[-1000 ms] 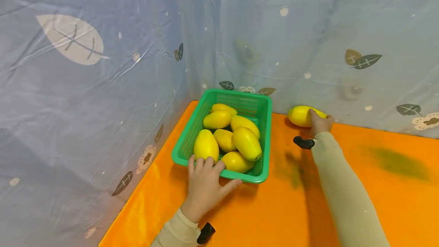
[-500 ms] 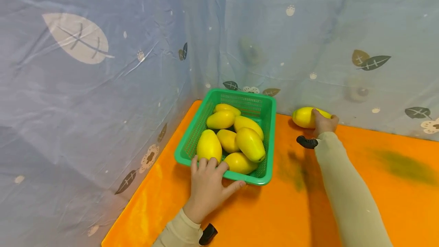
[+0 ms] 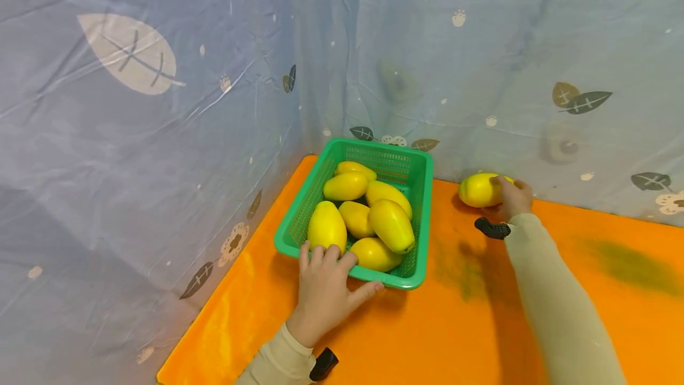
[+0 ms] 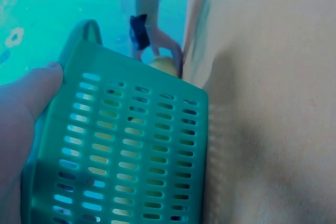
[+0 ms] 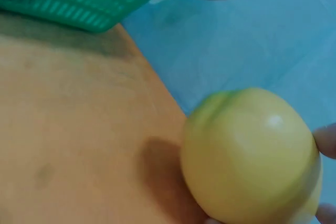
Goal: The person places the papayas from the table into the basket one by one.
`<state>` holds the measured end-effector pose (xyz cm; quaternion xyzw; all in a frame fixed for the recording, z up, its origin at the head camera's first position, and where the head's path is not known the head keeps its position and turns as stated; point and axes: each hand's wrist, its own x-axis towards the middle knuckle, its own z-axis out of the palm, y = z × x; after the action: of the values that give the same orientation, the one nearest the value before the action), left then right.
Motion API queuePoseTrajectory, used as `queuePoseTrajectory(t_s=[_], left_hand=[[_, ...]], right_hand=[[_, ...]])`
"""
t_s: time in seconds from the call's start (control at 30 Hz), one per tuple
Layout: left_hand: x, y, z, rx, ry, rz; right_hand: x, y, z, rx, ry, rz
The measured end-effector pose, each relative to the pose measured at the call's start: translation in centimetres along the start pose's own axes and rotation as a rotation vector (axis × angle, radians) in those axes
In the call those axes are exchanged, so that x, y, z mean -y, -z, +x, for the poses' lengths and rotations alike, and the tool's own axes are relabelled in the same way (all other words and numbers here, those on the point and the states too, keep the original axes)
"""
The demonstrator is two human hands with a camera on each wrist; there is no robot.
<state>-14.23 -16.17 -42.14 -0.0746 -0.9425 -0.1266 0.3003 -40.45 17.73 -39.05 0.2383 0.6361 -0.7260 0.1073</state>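
Note:
My left hand point(image 3: 323, 296) grips the near rim of a green plastic basket point(image 3: 422, 224), its fingers hooked over the edge. The thumb point(image 4: 37, 90) lies along the rim in the left wrist view. Inside the basket lie several oblong yellow fruits point(image 3: 392, 226). To its right, my right hand point(image 3: 515, 196) holds another oblong yellow fruit point(image 3: 478, 189) by its right end, close to the back wall. In the right wrist view this fruit point(image 5: 252, 156) shows a ribbed, greenish end and casts a shadow on the cloth; fingertips point(image 5: 326, 140) press its side.
Orange cloth point(image 3: 427, 337) covers the surface, with dark green smudges point(image 3: 630, 266) at the right. Blue-grey curtains point(image 3: 214, 153) printed with leaves and flowers close off the left and back. The basket stands near the corner where they meet.
The head view has shifted slightly, so everything sits farther right in it. My right hand and its fruit have come slightly towards me. The left hand stays on the basket rim.

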Motion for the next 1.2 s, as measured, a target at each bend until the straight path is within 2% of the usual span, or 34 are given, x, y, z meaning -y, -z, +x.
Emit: queuePoseTrajectory(t_s=[0.13, 0.2, 0.37, 0.53, 0.73, 0.97, 1.2], left_hand=[[0.1, 0.1, 0.1, -0.007, -0.004, 0.004], [0.2, 0.2, 0.1, -0.009, -0.006, 0.008], [0.5, 0.3, 0.1, -0.022, -0.012, 0.010], [0.6, 0.4, -0.2, -0.024, -0.009, 0.001], [0.7, 0.3, -0.4, -0.023, -0.005, -0.008], [0.5, 0.3, -0.2, -0.038, -0.021, -0.008], [0.1, 0.1, -0.1, -0.040, -0.035, 0.000]], right_hand=[[0.0, 1.0, -0.8, 0.164, 0.045, -0.132], [0.1, 1.3, -1.2, 0.241, 0.049, -0.164], [0.6, 1.3, -2.6, 0.352, 0.047, -0.180], [2.3, 0.7, -4.6, 0.444, 0.089, -0.215], [4.9, -0.3, -8.0, 0.493, 0.137, -0.271], [7.2, -1.6, -11.3, 0.512, 0.190, -0.275], [8.2, -5.2, -14.0, 0.531, 0.205, -0.281]])
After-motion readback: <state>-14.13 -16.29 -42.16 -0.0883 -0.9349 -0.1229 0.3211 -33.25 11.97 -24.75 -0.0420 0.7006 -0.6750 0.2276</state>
